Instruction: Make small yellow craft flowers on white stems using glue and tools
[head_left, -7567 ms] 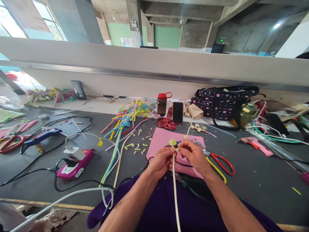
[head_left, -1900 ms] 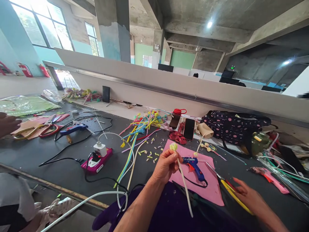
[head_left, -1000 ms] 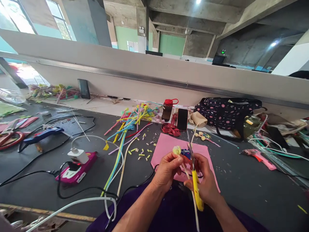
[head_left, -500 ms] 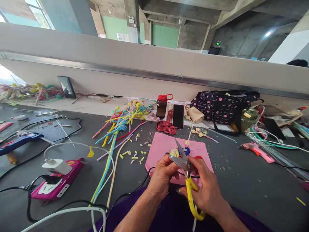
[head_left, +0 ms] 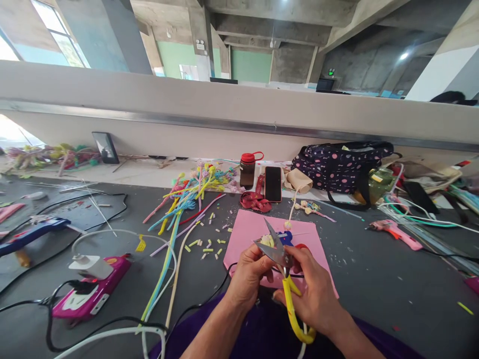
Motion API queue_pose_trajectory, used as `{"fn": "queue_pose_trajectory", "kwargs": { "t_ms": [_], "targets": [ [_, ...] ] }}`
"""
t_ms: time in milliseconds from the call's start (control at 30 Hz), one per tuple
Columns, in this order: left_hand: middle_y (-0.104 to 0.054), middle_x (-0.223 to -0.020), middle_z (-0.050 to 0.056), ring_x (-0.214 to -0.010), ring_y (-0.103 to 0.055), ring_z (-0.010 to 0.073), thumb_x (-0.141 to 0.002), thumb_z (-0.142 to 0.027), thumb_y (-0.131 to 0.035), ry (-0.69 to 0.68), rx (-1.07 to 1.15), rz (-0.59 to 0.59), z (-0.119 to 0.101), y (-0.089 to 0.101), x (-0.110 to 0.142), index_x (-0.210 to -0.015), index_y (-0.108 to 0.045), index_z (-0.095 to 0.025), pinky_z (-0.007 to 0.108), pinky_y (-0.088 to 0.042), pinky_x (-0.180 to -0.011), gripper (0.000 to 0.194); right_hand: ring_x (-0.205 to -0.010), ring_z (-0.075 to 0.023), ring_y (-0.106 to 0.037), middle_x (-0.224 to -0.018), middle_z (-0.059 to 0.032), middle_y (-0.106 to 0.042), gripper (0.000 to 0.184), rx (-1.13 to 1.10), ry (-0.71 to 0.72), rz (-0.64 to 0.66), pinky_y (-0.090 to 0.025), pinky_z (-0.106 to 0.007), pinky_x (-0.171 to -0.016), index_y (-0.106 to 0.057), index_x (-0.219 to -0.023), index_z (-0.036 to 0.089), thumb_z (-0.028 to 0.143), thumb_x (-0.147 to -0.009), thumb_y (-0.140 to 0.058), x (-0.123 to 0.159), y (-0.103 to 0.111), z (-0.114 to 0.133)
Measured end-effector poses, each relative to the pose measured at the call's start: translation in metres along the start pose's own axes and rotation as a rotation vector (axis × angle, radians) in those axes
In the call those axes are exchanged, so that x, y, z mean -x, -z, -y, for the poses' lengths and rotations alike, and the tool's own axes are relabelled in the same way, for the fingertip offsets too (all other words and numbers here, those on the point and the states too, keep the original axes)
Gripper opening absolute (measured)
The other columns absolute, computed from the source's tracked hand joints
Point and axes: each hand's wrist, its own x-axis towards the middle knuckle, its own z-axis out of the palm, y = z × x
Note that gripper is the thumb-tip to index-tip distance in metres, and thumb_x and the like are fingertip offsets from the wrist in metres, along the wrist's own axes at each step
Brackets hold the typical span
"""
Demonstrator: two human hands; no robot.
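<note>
My left hand pinches a cream pipe-cleaner stem just below its small yellow flower head. My right hand grips yellow-handled scissors, its fingers wrapped round the handles. The steel blades stand apart around the flower head. Both hands hover over a pink foam sheet on the dark table. A blue glue gun lies on the sheet, mostly hidden behind the blades.
Coloured pipe cleaners and cut bits lie to the left. A pink power strip with cables sits at the near left. A red-capped bottle, a phone, a dotted bag and a pink glue gun line the back and right.
My right hand left the stem, picked up the yellow scissors from the right, and brought them to the flower head. The blades have opened around it. The left hand kept the stem.
</note>
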Motion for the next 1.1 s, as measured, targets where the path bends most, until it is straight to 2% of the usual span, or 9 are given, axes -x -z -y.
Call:
{"fn": "queue_pose_trajectory", "kwargs": {
  "t_ms": [533, 1100],
  "targets": [
    [-0.068, -0.066, 0.004, -0.053, -0.055, 0.0101, -0.065, -0.027, -0.074, 0.002, -0.043, -0.005, -0.0026, 0.0004, -0.0006, -0.076, -0.069, -0.014, 0.017, -0.038, -0.045, 0.018, -0.082, -0.0203, -0.053, -0.098, -0.0052, -0.053, 0.062, -0.023, -0.008, 0.044, -0.047, -0.035, -0.072, -0.037, -0.126, 0.024, 0.024, -0.071, -0.066, -0.0007, 0.0005, 0.0014],
    [-0.067, -0.065, 0.004, -0.053, -0.053, 0.0097, -0.064, -0.029, -0.075, 0.002, -0.053, -0.007, -0.0062, -0.0004, 0.0008, -0.076, -0.068, -0.014, 0.017, -0.038, -0.045, 0.02, -0.079, -0.0199, -0.056, -0.095, -0.0041, -0.055, 0.062, 0.006, 0.005, 0.013, -0.049, -0.033, -0.069, -0.041, -0.125, 0.023, 0.023, -0.068, -0.068, -0.0006, -0.0019, 0.0]
  ]
}}
